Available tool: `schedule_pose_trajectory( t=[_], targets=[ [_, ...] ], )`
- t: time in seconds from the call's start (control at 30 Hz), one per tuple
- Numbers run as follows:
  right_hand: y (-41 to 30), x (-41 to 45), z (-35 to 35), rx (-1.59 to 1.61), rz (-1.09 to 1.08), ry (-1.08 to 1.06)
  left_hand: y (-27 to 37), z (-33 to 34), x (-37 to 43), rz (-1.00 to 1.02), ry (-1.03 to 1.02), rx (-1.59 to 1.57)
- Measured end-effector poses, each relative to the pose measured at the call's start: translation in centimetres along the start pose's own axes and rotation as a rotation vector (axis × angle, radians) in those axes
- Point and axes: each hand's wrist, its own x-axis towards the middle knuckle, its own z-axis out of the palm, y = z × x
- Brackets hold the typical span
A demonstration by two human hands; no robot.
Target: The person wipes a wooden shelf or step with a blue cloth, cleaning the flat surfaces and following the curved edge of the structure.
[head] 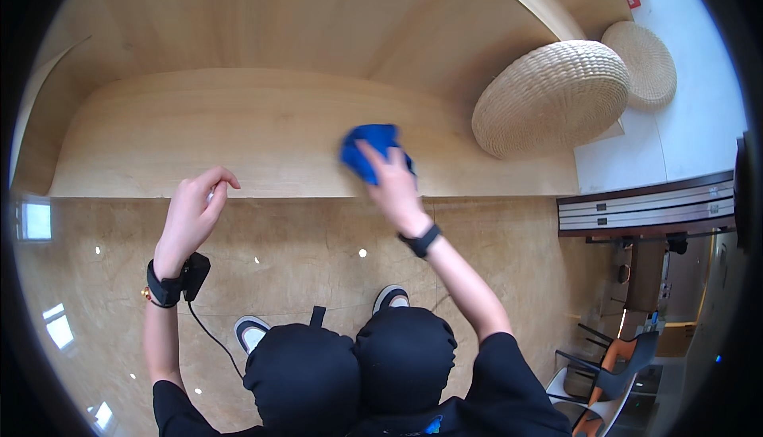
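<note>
My right hand (394,184) lies over a crumpled blue cloth (371,139) on a light wooden shelf board (250,121). Its fingers are spread on top of the cloth, and both look slightly blurred. My left hand (195,204) hovers by the board's front edge, its fingers loosely curled with nothing plainly held in them. A black device (195,276) is strapped to the left wrist, and a cable runs down from it. The right wrist wears a black band (420,240).
A round woven straw cushion (554,100) leans on the board's right end, with a second cushion (641,66) behind it. A wooden back panel (268,17) rises behind the board. Shiny tiled floor (298,258) lies beneath me. Chairs (623,365) stand at the right.
</note>
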Motion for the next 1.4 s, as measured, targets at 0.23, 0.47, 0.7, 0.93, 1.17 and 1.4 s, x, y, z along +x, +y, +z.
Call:
schedule_pose_trajectory(
  t=[0.23,0.47,0.7,0.93,1.17,1.4],
  targets=[
    [-0.9,8.1,2.3,-0.087,-0.138,-0.108,-0.4,-0.9,-2.2,-0.044,0.096,0.056],
    [13.9,7.7,-0.7,-0.249,0.295,0.047,1.4,1.2,-1.9,-0.077,0.07,0.065],
    [17.5,9.6,-0.7,-0.256,0.502,0.132,4.4,2.2,-0.5,-0.095,-0.006,0.113],
    [17.8,9.9,-0.9,-0.231,0.548,0.159,4.9,1.6,-1.0,-0.058,0.023,0.142],
    [16.0,0.4,-1.6,-0.332,0.432,0.092,3.6,1.3,-2.4,-0.054,0.042,0.153],
    [19.2,-9.3,-5.6,-0.33,0.644,-0.08,2.8,1.5,-2.1,-0.067,0.005,0.187]
  ],
)
